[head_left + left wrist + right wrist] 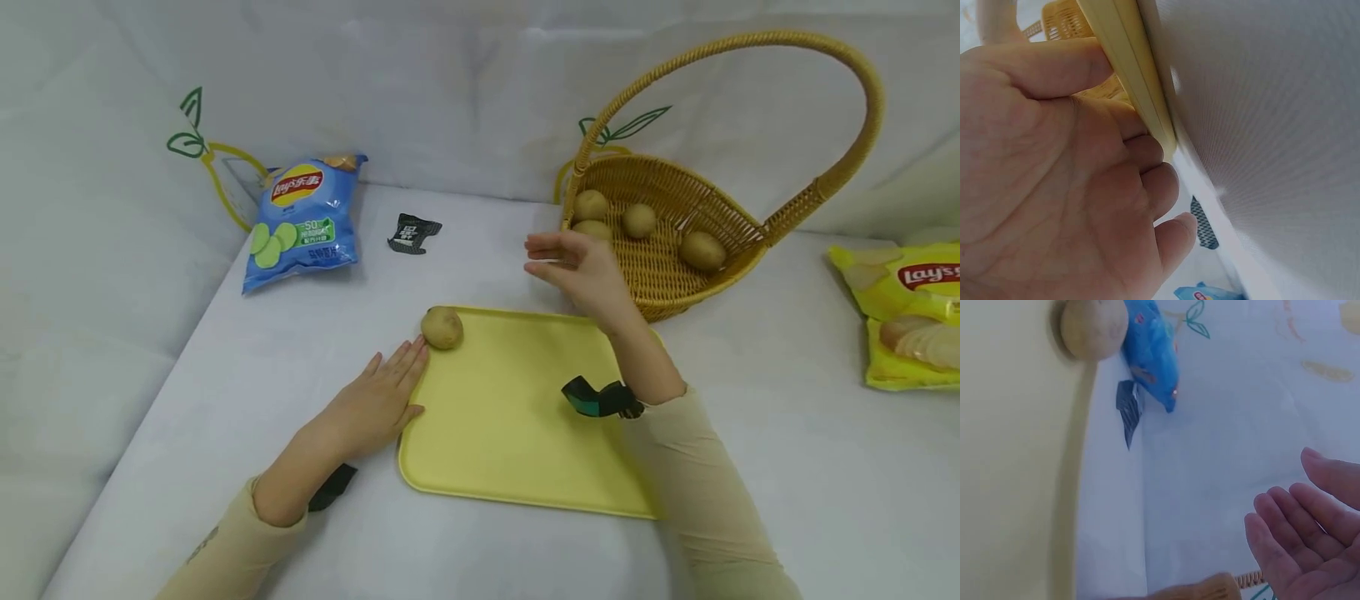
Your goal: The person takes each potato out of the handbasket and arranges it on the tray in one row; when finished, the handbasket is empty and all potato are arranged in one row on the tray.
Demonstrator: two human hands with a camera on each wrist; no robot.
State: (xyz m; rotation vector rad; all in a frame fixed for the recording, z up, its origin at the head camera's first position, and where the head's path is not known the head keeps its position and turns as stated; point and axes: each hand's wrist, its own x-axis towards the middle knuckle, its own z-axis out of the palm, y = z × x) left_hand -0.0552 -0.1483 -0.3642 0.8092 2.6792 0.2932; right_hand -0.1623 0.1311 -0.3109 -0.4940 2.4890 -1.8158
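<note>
Up comes the big golden-brown wicker basket with the arched handle [663,287], just right of the right hand [581,271], whose fingers stretch out loosely, holding nothing. The flat, rectangular yellow tray [510,433] lies between the two wrists; the left hand [375,404], fingers extended, touches its left edge. A shiny blue crisp bag [306,221] stands beyond that hand; a yellow crisp bag [918,321] lies well to the right hand's right. Four round tan potatoes [702,251] sit basketed beside the right hand, and one tan potato [442,327] on the tray, right at the left fingertips!
</note>
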